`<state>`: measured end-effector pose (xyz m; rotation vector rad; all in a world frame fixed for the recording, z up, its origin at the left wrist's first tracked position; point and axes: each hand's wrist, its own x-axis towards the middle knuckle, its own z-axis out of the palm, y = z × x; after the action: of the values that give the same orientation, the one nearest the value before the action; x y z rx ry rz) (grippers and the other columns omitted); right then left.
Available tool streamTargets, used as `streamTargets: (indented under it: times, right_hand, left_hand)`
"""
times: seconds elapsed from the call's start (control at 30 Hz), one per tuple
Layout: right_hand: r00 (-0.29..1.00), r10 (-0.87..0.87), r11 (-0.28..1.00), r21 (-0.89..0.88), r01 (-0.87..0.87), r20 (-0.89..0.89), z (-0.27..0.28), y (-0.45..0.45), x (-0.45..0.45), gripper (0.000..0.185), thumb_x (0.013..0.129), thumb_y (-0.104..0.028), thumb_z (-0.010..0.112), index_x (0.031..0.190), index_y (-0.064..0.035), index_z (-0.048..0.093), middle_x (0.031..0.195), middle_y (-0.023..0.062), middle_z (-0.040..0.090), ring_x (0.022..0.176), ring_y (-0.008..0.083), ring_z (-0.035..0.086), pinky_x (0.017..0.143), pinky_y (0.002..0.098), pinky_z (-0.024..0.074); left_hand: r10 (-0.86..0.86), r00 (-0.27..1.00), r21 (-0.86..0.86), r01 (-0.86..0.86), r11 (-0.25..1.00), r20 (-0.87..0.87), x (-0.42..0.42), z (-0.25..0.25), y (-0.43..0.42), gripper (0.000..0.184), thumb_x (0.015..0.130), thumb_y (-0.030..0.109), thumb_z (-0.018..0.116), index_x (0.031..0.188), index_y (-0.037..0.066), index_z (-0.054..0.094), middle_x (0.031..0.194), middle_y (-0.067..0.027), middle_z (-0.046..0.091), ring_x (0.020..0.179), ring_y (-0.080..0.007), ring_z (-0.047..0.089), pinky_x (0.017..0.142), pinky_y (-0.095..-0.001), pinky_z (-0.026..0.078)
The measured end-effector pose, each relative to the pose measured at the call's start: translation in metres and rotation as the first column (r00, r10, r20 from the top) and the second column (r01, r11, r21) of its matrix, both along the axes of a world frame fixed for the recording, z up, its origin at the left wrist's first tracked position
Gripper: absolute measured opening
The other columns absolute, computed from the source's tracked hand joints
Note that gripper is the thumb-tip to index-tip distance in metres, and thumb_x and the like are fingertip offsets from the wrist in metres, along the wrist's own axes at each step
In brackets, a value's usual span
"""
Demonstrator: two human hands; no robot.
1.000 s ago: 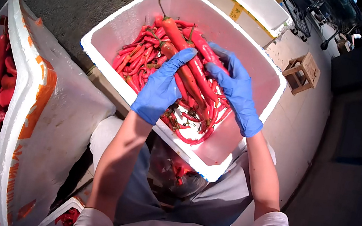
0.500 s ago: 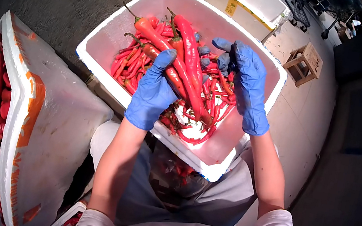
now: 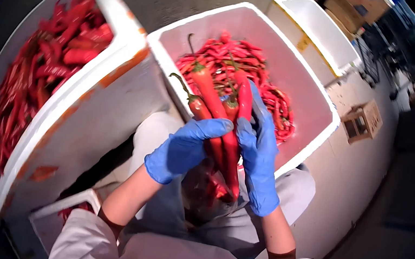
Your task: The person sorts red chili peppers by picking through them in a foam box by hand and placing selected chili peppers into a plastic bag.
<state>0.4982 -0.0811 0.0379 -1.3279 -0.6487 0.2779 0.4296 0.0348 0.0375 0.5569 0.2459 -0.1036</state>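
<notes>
Gloved in blue, my left hand (image 3: 185,145) is closed round a bunch of large red chili peppers (image 3: 209,86), thumb across them. Their green stems point away from me and the tips hang down towards my lap. On the other side, my right hand (image 3: 259,157) is closed against the same bunch, its fingers round a bright red chili pepper (image 3: 245,100). Both hands are over the near edge of a white foam box (image 3: 314,100). Inside that box lies a heap of smaller red chili peppers (image 3: 231,51), partly hidden by the bunch.
To the left, a tilted white foam box (image 3: 88,71) holds many red chili peppers (image 3: 53,65). A smaller box (image 3: 47,215) with some red is at lower left. Another foam box (image 3: 318,24), cardboard boxes (image 3: 356,9) and a wooden stool (image 3: 362,122) stand at the back right.
My left hand has brought the bunch nearer to my body, over the box's near edge. My right hand has moved in from the right and joined it on the bunch. The view has turned left.
</notes>
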Motion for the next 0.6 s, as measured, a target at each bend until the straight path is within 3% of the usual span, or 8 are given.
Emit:
streamTargets:
  times: [0.07, 0.13, 0.2, 0.33, 0.4, 0.47, 0.53, 0.6]
  right_hand:
    - [0.987, 0.154, 0.982, -0.121, -0.148, 0.046, 0.012, 0.016, -0.055, 0.047, 0.083, -0.012, 0.050, 0.126, -0.0014, 0.034, 0.132, 0.0139, 0.033, 0.118, 0.0219, 0.037, 0.092, 0.0301, 0.0341]
    - [0.932, 0.195, 0.958, -0.261, -0.114, 0.307, 0.004, 0.017, -0.081, 0.046, 0.083, -0.011, 0.047, 0.126, -0.0013, 0.034, 0.131, 0.0152, 0.034, 0.118, 0.0244, 0.037, 0.094, 0.0311, 0.0310]
    - [0.914, 0.390, 0.901, -0.249, -0.355, 0.107, 0.004, 0.025, -0.118, 0.048, 0.085, -0.013, 0.043, 0.129, -0.0014, 0.030, 0.130, 0.0156, 0.035, 0.114, 0.0244, 0.038, 0.095, 0.0304, 0.0297]
    - [0.672, 0.739, 0.638, -0.376, -0.672, 0.052, -0.004, 0.058, -0.188, 0.052, 0.085, -0.009, 0.044, 0.133, -0.0065, 0.024, 0.117, 0.0125, 0.047, 0.093, 0.0202, 0.053, 0.085, 0.0282, 0.0387]
    - [0.487, 0.861, 0.388, -0.427, -0.817, -0.150, -0.025, 0.082, -0.222, 0.050, 0.085, -0.010, 0.045, 0.132, -0.0077, 0.027, 0.107, 0.0122, 0.054, 0.082, 0.0189, 0.057, 0.077, 0.0276, 0.0430]
    - [0.384, 0.923, 0.342, -0.393, -0.854, -0.030, -0.054, 0.107, -0.272, 0.049, 0.083, -0.014, 0.051, 0.128, -0.0098, 0.033, 0.092, 0.0145, 0.059, 0.073, 0.0183, 0.059, 0.069, 0.0283, 0.0452]
    - [0.257, 0.921, 0.137, -0.375, -0.917, -0.291, -0.062, 0.123, -0.326, 0.047, 0.082, -0.016, 0.053, 0.126, -0.0107, 0.036, 0.089, 0.0166, 0.059, 0.075, 0.0239, 0.060, 0.067, 0.0304, 0.0455]
    - [0.067, 0.998, 0.063, -0.339, -0.939, 0.001, -0.084, 0.147, -0.381, 0.047, 0.082, -0.021, 0.054, 0.123, -0.0049, 0.038, 0.089, 0.0209, 0.058, 0.079, 0.0313, 0.059, 0.067, 0.0332, 0.0456]
  left_hand:
    - [0.205, 0.977, 0.136, -0.195, 0.971, -0.066, -0.072, 0.003, 0.006, 0.021, 0.079, 0.011, 0.055, 0.098, 0.002, 0.056, 0.088, -0.0066, 0.060, 0.081, -0.0135, 0.059, 0.071, -0.0246, 0.047]
    - [0.137, 0.988, 0.220, -0.119, 0.968, -0.066, -0.107, 0.015, 0.013, 0.023, 0.077, 0.012, 0.058, 0.098, 0.004, 0.057, 0.085, -0.0043, 0.061, 0.075, -0.0108, 0.059, 0.060, -0.0228, 0.048]
    - [0.263, 0.957, 0.322, -0.213, 0.922, -0.120, -0.156, 0.014, 0.011, 0.048, 0.074, 0.015, 0.055, 0.118, 0.003, 0.041, 0.096, -0.0098, 0.056, 0.085, -0.0199, 0.057, 0.077, -0.0299, 0.046]
    - [0.425, 0.872, 0.527, -0.249, 0.812, -0.244, -0.269, -0.015, 0.021, 0.051, 0.072, 0.020, 0.057, 0.118, 0.003, 0.041, 0.095, -0.0107, 0.057, 0.081, -0.0213, 0.058, 0.071, -0.0308, 0.048]
    - [0.661, 0.699, 0.436, -0.523, 0.732, -0.272, -0.318, -0.013, 0.012, 0.049, 0.073, 0.023, 0.059, 0.116, 0.003, 0.044, 0.092, -0.0110, 0.058, 0.080, -0.0211, 0.059, 0.069, -0.0296, 0.048]
    - [0.873, 0.437, 0.534, -0.696, 0.480, -0.215, -0.364, -0.024, 0.003, 0.040, 0.077, 0.015, 0.056, 0.113, 0.002, 0.046, 0.091, -0.0111, 0.059, 0.081, -0.0202, 0.059, 0.074, -0.0303, 0.048]
    - [0.917, 0.313, 0.377, -0.841, 0.388, -0.247, -0.411, -0.009, -0.006, 0.032, 0.081, 0.007, 0.053, 0.111, 0.000, 0.047, 0.094, -0.0116, 0.059, 0.082, -0.0202, 0.059, 0.080, -0.0328, 0.047]
    - [0.956, 0.093, 0.392, -0.898, 0.202, -0.278, -0.470, -0.033, -0.017, 0.033, 0.081, 0.019, 0.056, 0.106, -0.001, 0.049, 0.094, -0.0141, 0.060, 0.084, -0.0212, 0.060, 0.076, -0.0337, 0.050]
